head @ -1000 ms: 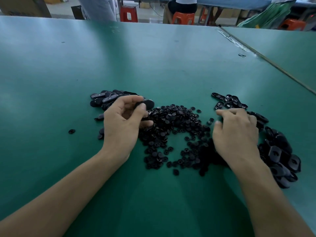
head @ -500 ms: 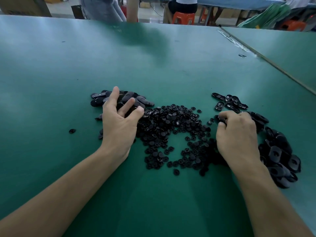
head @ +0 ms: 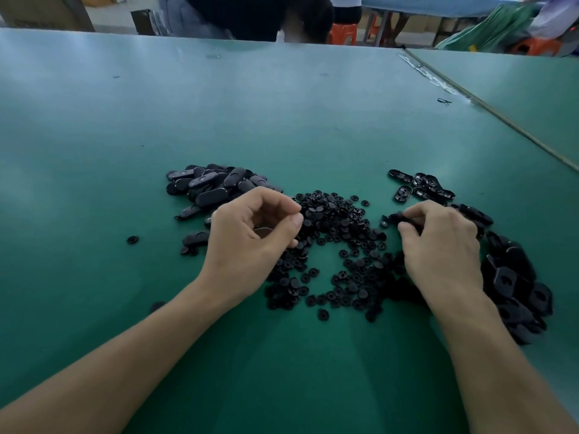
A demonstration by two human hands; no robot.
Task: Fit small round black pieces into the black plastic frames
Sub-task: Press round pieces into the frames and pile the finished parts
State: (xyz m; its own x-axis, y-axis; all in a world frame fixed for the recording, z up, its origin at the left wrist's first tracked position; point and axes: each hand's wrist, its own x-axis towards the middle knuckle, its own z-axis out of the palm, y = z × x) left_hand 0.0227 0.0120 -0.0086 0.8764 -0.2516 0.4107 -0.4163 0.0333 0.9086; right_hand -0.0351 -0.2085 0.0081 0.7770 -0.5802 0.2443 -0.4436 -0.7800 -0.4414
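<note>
Pinching a black frame (head: 402, 218) in the right hand (head: 445, 242), right of middle. Curling the left hand (head: 250, 233) by the round pieces (head: 341, 233); cannot tell if holding any. Plenty of empty frames (head: 513, 277) left, lower right.

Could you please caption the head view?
Right hand pinches a black frame beside the round pieces; left hand curled.

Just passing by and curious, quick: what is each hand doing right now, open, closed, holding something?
Left hand: fingers curled over the small round black pieces; a grip cannot be told.
Right hand: pinching a black plastic oblong frame.
</note>
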